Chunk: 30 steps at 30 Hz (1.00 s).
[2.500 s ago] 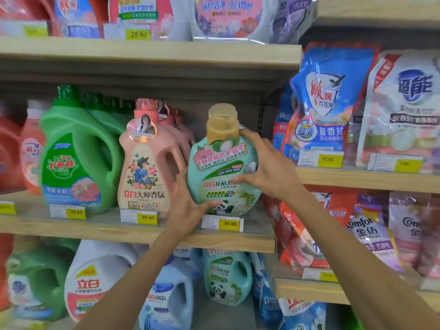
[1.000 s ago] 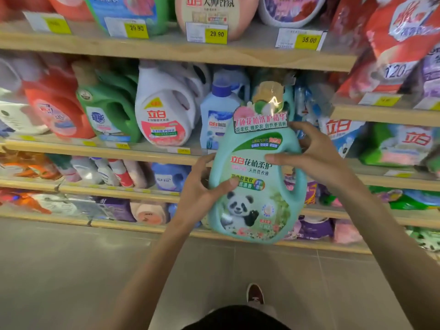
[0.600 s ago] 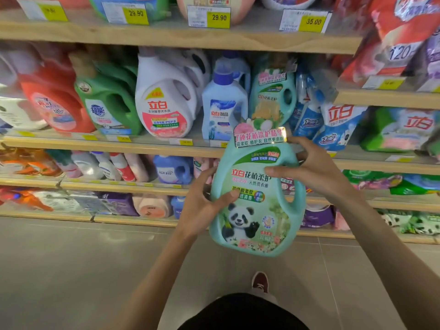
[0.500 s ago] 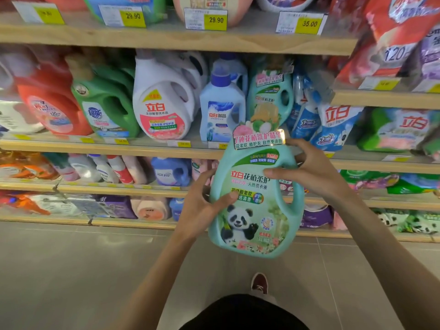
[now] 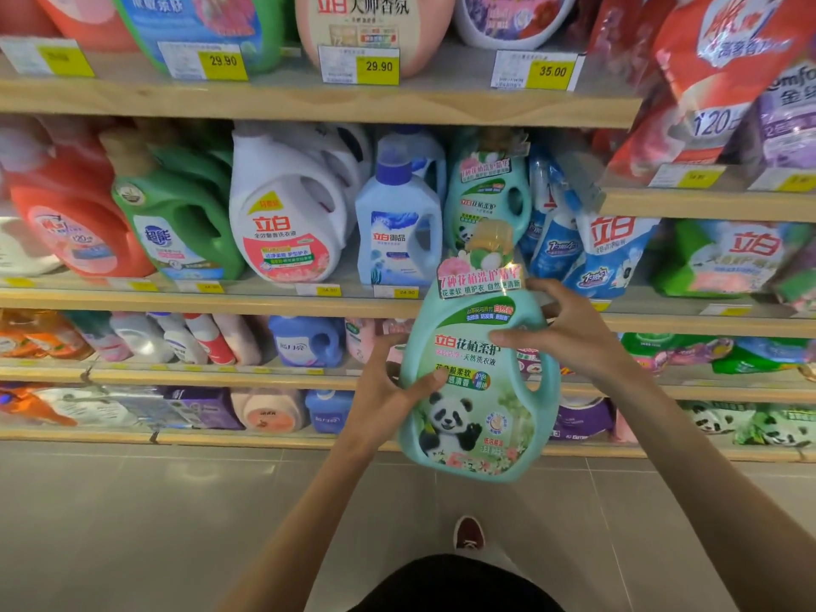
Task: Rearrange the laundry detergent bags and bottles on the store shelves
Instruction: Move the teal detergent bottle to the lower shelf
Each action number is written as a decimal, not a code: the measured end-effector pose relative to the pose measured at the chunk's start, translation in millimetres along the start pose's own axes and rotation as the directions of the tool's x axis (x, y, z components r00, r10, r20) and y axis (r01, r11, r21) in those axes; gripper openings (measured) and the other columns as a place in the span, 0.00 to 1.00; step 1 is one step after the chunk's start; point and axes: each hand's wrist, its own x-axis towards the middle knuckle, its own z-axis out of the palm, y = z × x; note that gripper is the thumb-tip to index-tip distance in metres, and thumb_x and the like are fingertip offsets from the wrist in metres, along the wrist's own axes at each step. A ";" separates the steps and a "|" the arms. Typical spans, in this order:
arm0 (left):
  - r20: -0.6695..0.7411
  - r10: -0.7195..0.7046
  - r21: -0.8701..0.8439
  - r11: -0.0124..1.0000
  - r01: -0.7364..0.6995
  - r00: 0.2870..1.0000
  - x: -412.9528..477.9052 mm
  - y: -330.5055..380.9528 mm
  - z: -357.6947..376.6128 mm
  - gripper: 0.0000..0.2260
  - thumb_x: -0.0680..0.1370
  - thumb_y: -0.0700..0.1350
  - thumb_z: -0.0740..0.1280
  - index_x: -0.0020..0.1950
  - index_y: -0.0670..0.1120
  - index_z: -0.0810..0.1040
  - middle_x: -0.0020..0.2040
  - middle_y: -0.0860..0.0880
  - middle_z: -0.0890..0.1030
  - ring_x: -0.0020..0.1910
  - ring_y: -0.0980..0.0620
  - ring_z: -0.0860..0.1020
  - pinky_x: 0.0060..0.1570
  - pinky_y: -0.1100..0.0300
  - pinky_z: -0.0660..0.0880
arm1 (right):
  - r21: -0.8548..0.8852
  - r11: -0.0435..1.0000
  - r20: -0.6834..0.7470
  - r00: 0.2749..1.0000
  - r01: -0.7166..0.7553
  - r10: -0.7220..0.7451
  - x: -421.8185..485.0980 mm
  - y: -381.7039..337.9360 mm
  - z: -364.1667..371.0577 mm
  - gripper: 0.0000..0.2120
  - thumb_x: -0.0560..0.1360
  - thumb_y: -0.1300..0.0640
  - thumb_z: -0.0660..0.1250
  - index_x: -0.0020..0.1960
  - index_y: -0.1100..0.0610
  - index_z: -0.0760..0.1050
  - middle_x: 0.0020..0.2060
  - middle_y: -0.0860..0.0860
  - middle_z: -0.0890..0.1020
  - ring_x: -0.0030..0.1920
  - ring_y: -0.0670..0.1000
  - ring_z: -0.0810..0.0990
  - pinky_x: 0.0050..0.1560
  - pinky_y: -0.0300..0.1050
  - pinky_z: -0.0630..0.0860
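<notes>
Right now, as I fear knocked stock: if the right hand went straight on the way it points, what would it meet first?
The right hand grips the panda bottle, so that comes first. Pushed on together, they would probably reach the matching bottle on the shelf; depth is unclear.

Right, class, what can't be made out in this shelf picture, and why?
Head view, top-shelf pink bottle: cut off by the upper edge.
Head view, second-shelf price tags: blurred, too small.
Head view, shelved teal bottle: base hidden by the held panda bottle.
</notes>
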 end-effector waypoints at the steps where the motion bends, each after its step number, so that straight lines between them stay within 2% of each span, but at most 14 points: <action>1: 0.000 0.000 -0.003 1.000 0.000 1.000 5.6 0.0 3.3 0.27 0.69 0.50 0.81 0.63 0.56 0.72 0.50 0.47 0.86 0.47 0.48 0.86 0.47 0.46 0.84 | -0.004 1.000 0.001 1.000 0.002 -0.002 5.7 3.5 -2.5 0.41 0.56 0.44 0.84 0.65 0.46 0.73 0.55 0.47 0.81 0.53 0.47 0.82 0.57 0.54 0.79; 5: -0.003 0.019 0.018 1.000 -0.019 1.000 32.6 0.6 18.8 0.27 0.67 0.50 0.82 0.61 0.56 0.73 0.53 0.48 0.85 0.48 0.51 0.86 0.44 0.52 0.84 | -0.007 1.000 0.018 1.000 -0.011 0.011 32.7 14.4 -14.6 0.42 0.54 0.42 0.84 0.65 0.45 0.73 0.53 0.45 0.82 0.52 0.47 0.82 0.57 0.54 0.80; 9: -0.033 0.009 0.010 1.000 -0.008 0.999 66.4 -0.7 34.8 0.32 0.63 0.57 0.82 0.61 0.57 0.71 0.55 0.49 0.85 0.51 0.49 0.85 0.49 0.44 0.83 | 0.011 1.000 0.045 0.999 -0.011 0.011 66.7 22.4 -29.7 0.41 0.54 0.42 0.84 0.63 0.44 0.73 0.50 0.44 0.84 0.51 0.46 0.83 0.56 0.54 0.80; 12: -0.039 0.007 0.017 1.000 -0.007 0.999 92.7 0.9 47.9 0.31 0.66 0.52 0.82 0.63 0.56 0.70 0.53 0.48 0.86 0.51 0.50 0.86 0.49 0.44 0.83 | 0.012 1.000 0.048 0.999 0.007 -0.008 95.4 26.9 -40.9 0.34 0.59 0.47 0.84 0.61 0.44 0.74 0.50 0.44 0.84 0.50 0.46 0.83 0.58 0.52 0.79; 15: -0.070 0.008 0.024 1.000 -0.007 0.998 113.9 5.0 60.2 0.29 0.68 0.51 0.81 0.64 0.58 0.71 0.49 0.49 0.86 0.47 0.50 0.86 0.47 0.46 0.84 | 0.003 1.000 0.062 0.998 0.027 -0.027 123.1 30.3 -48.2 0.36 0.60 0.47 0.83 0.64 0.48 0.74 0.51 0.44 0.84 0.50 0.45 0.84 0.58 0.50 0.79; 19: -0.072 -0.005 -0.020 1.000 0.004 0.997 140.6 10.8 73.7 0.27 0.70 0.49 0.80 0.64 0.56 0.71 0.47 0.45 0.87 0.45 0.47 0.87 0.46 0.43 0.84 | -0.001 0.998 0.062 0.996 0.060 -0.060 157.4 32.1 -57.4 0.36 0.61 0.50 0.83 0.66 0.51 0.74 0.51 0.43 0.83 0.49 0.39 0.81 0.47 0.32 0.77; 22: -0.069 0.019 -0.047 0.999 -0.022 0.997 161.3 15.4 80.7 0.27 0.70 0.45 0.80 0.64 0.55 0.71 0.50 0.44 0.86 0.46 0.44 0.86 0.44 0.46 0.84 | -0.014 0.996 0.072 0.993 0.091 -0.090 177.3 33.2 -64.6 0.34 0.64 0.52 0.82 0.66 0.50 0.71 0.51 0.42 0.81 0.48 0.35 0.79 0.42 0.26 0.74; 24: -0.056 0.049 -0.043 0.998 -0.052 0.997 173.3 16.1 83.9 0.27 0.72 0.42 0.78 0.64 0.53 0.69 0.52 0.44 0.85 0.47 0.45 0.86 0.42 0.53 0.83 | -0.031 0.993 0.087 0.990 0.112 -0.109 186.8 36.7 -67.3 0.36 0.64 0.50 0.82 0.67 0.49 0.70 0.53 0.42 0.80 0.51 0.38 0.79 0.47 0.29 0.75; 27: -0.036 0.104 -0.025 0.994 -0.105 0.994 188.5 17.6 87.5 0.26 0.74 0.36 0.75 0.66 0.49 0.66 0.49 0.46 0.85 0.45 0.51 0.86 0.40 0.57 0.82 | -0.060 0.985 0.099 0.983 0.161 -0.155 198.8 42.2 -68.7 0.40 0.64 0.46 0.81 0.71 0.47 0.65 0.58 0.41 0.78 0.58 0.45 0.79 0.60 0.43 0.75; 30: -0.033 0.108 -0.035 0.993 -0.109 0.994 204.1 20.3 91.0 0.26 0.74 0.35 0.74 0.66 0.49 0.66 0.50 0.44 0.83 0.44 0.54 0.85 0.40 0.59 0.82 | -0.053 0.979 0.093 0.977 0.196 -0.191 210.4 41.8 -70.4 0.39 0.67 0.50 0.80 0.73 0.50 0.64 0.54 0.35 0.76 0.56 0.41 0.78 0.60 0.40 0.74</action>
